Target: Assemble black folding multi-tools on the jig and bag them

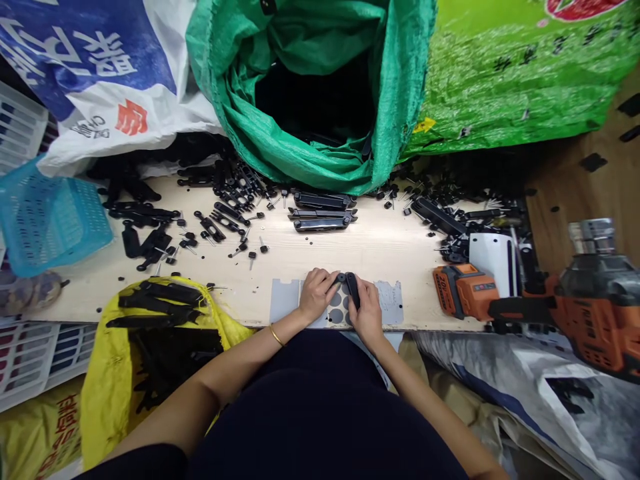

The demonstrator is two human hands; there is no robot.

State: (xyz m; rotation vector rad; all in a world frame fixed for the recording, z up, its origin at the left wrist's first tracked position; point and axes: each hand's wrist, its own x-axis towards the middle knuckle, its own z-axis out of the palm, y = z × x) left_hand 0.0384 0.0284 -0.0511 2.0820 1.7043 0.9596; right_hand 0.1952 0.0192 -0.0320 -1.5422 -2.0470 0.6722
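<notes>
At the table's front edge my left hand (316, 295) is closed, its fingertips pinching a small black plastic part with a round end (341, 277). My right hand (369, 315) is wrapped round a longer black plastic piece (353, 291), held nearly upright. The tops of the two parts are close together; whether they are joined I cannot tell. Beneath my hands lies a sheet with grey round pads (335, 315), partly covered by my fingers. Plain grey sheets (284, 298) show beside my left hand, and another sheet with faint writing (391, 301) lies beyond my right.
A green sack (400, 87) stands open at the back, with long black assemblies (323, 222) before it. Loose black parts with metal pins (230, 230) are scattered left. An orange cordless tool (575, 320) lies right; a yellow bag (97, 400) and blue basket (55, 223) are left.
</notes>
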